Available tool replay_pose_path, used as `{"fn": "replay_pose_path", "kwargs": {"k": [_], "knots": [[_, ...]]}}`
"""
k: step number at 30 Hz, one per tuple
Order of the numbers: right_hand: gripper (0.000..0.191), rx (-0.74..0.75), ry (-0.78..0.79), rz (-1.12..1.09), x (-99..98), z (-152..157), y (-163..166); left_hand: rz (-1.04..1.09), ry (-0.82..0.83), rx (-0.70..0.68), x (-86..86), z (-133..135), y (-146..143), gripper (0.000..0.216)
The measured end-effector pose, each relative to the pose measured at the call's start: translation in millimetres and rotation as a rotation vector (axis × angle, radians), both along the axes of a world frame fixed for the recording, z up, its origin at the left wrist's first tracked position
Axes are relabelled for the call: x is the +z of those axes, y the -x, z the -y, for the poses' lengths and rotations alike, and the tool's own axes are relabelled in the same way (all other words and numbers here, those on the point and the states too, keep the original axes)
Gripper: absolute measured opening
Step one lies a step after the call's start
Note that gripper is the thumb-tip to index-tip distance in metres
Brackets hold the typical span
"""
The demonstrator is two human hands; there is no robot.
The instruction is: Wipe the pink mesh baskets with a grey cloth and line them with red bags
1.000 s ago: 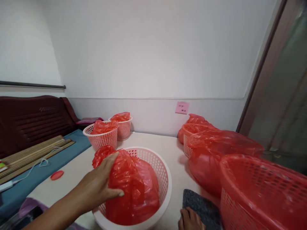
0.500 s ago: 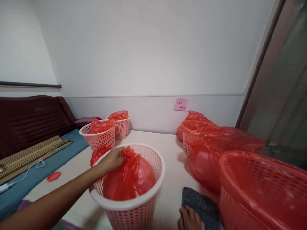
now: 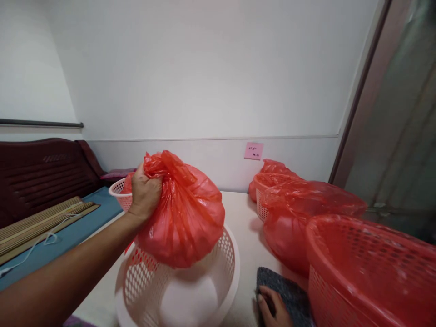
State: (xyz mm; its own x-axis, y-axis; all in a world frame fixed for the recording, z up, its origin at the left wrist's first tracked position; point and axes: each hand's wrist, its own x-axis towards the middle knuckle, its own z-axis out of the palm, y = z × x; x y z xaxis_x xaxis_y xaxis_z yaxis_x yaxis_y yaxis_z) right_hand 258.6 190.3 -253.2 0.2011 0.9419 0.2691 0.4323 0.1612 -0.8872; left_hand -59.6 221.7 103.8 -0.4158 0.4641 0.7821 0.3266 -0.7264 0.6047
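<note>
We see the left hand (image 3: 145, 193) with fingers closed around the gathered neck of a red bag (image 3: 184, 213), bulging, crinkled and glossy, held above a white basket (image 3: 225, 254) on the surface (image 3: 243, 218). The right hand (image 3: 272, 309) rests flat, fingers open, on a grey cloth (image 3: 293, 290).

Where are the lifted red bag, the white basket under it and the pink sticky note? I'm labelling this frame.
red bag (image 3: 185, 218), head view, on its bulging front.
white basket (image 3: 230, 254), head view, on its right rim.
pink sticky note (image 3: 254, 150), head view, on its middle.
</note>
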Motion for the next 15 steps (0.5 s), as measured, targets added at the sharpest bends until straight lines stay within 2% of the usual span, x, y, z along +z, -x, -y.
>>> {"fn": "replay_pose_path", "kwargs": {"k": [3, 5, 8, 11, 13, 15], "knots": [[0.04, -0.001, -0.06, -0.186, 66.1, 8.6, 5.4, 0.021, -0.111, -0.04, 13.5, -4.5, -16.5, 0.012], [0.042, 0.013, -0.153, -0.262, 112.4, 16.5, 12.9, 0.02, -0.17, -0.086, 23.4, -11.2, -31.4, 0.011], [0.041, 0.077, -0.293, -0.285, 166.4, 22.0, 23.1, 0.012, -0.288, -0.168, 41.7, -26.0, -61.4, 0.012], [0.04, 0.094, -0.402, -0.261, 191.6, 14.5, 26.6, 0.021, -0.432, -0.224, 60.6, -45.3, -98.1, 0.015], [0.039, 0.074, -0.404, -0.233, 192.0, 5.1, 24.8, 0.002, -0.476, -0.243, 68.7, -60.5, -122.6, 0.014], [0.038, 0.057, -0.333, -0.194, 179.6, -3.2, 20.9, -0.044, -0.491, -0.242, 70.4, -77.3, -143.8, 0.016]]}}
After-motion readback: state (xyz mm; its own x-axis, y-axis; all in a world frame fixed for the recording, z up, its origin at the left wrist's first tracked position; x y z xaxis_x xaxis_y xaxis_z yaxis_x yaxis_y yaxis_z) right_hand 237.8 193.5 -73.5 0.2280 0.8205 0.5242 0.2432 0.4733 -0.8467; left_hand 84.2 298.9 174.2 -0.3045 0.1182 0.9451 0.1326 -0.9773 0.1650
